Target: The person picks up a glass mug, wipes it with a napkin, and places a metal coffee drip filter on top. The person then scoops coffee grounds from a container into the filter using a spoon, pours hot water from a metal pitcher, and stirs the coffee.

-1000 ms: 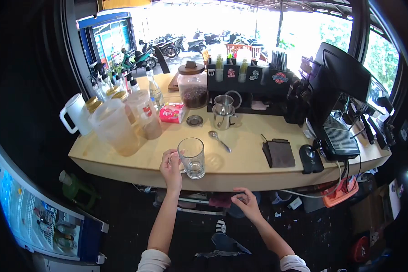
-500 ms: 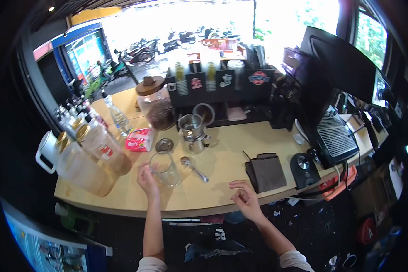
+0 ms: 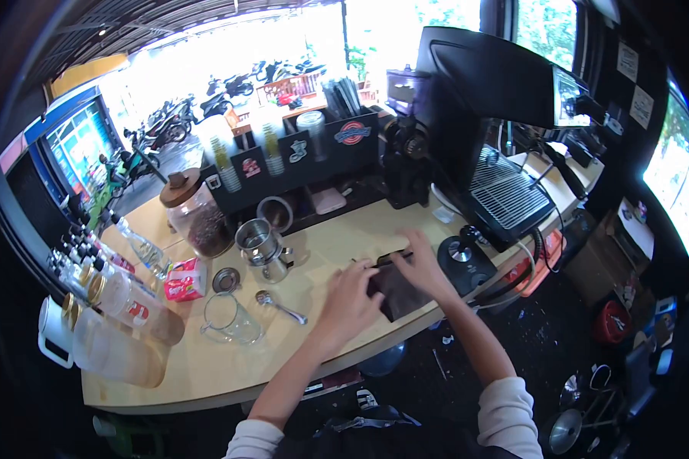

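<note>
Both hands [image 3: 351,302] [image 3: 422,268] reach cloth [image 3: 403,294] (near counter's edge [image 3: 207,398]).

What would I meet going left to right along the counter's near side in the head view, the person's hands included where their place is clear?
White jug → plastic pitcher → pink packet → glass mug → spoon → left hand → dark cloth → black pad.

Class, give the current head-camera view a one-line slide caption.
Left hand and right hand at a dark folded cloth on the counter, a spoon and glass mug to the left.
</note>
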The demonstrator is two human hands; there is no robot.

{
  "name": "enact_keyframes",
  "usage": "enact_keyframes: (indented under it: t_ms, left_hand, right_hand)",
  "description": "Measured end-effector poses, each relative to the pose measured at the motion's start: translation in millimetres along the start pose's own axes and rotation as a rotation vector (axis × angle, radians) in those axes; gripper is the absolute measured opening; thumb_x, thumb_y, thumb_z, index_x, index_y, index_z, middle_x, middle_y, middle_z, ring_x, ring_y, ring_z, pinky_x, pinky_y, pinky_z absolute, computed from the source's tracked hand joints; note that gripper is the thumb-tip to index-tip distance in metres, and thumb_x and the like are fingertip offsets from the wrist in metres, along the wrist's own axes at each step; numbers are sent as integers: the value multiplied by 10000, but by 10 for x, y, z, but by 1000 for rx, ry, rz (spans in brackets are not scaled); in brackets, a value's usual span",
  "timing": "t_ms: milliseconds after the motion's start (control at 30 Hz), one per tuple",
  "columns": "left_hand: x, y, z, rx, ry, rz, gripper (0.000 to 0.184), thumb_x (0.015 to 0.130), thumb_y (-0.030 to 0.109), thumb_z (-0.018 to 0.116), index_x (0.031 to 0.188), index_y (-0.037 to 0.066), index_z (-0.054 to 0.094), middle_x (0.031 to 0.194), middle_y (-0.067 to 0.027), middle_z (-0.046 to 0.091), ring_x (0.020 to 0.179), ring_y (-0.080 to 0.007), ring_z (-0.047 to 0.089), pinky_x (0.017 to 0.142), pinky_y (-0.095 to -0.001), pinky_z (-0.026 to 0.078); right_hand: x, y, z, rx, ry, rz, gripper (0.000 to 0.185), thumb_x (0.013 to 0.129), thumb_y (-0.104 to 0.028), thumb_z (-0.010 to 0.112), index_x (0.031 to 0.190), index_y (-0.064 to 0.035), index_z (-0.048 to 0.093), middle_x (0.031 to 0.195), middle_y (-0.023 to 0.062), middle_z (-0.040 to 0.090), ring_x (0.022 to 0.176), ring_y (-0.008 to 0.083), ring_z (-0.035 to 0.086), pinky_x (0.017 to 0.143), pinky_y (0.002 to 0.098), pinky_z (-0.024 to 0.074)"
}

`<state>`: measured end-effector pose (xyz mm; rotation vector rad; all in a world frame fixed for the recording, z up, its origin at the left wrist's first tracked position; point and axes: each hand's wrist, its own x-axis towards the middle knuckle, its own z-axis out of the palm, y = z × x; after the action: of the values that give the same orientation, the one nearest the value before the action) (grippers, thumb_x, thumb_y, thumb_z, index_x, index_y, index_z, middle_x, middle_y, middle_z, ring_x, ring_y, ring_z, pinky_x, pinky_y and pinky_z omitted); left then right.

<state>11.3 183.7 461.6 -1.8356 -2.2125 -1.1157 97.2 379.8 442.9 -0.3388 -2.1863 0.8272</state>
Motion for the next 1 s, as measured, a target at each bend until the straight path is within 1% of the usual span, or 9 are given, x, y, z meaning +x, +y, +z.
enact_keyframes:
  t_ms: [133,267,400,500,567,633,667,733,1000]
  left_hand:
    - [433,-5,673,114,-551,-95,841,879,551,493,1436,-14,214,1523,-200,163,1413,-349,159,1117,-581,88]
    - [643,-81,927,271,-643,-106,918,860,650,401,1463,0,164,1553,-164,78,1440,-289,68,1093,-628,73]
    - [649,-155,971,244,-608,-93,916,860,642,416,1463,0,163,1554,-159,75,1443,-281,58,1096,-620,39]
    - [618,-214,976,185,-567,-90,897,867,620,430,1461,-3,176,1547,-177,101,1443,-283,59,1104,-598,27]
    - [624,-329,979,-55,-446,-88,864,872,596,443,1453,1,209,1526,-206,164,1432,-311,113,1113,-571,6]
    - [677,-352,914,-206,-307,-155,754,886,466,550,1413,-4,287,1459,-220,315,1368,-319,298,1125,-522,122]
    - [691,-395,906,-507,-92,-204,679,891,370,586,1388,-3,314,1399,-207,383,1314,-296,369,1098,-482,218]
    - [736,-292,688,-1030,190,-324,536,890,131,638,1333,-1,366,1247,-157,507,1154,-206,514,949,-319,450]
    - [281,-67,-422,-1023,221,-349,388,890,132,641,1217,9,473,1041,-92,621,898,-101,622,721,-231,527]
  right_hand:
    - [501,497,20,-334,-54,342,485,813,-263,629,1200,6,515,1364,271,337,1260,450,349,1000,536,344]
    - [775,1029,90,-669,-302,631,673,840,-427,564,1307,45,453,1464,336,156,1344,512,166,1074,617,181]
    - [722,1099,7,-568,-276,802,647,864,-457,518,1254,58,511,1453,323,216,1364,492,135,1098,583,142]
    - [683,1015,7,-657,-354,615,554,867,-396,549,1158,74,582,1313,323,445,1294,458,346,1065,520,285]
    - [601,681,-98,-230,-70,407,396,873,-272,609,1015,96,643,1008,222,661,1007,311,629,891,378,475]
    - [447,550,-29,156,53,305,321,864,-187,631,1005,101,636,951,186,674,917,253,649,830,330,498]
    - [362,463,-1,543,179,198,252,855,-103,653,995,105,628,895,150,687,827,195,670,770,282,521]
    - [247,21,-134,667,102,248,209,850,-69,657,980,93,634,914,136,683,858,164,654,778,265,513]
    - [71,-1021,50,1032,-98,201,207,787,36,698,918,-10,545,870,44,615,829,94,602,748,227,490]
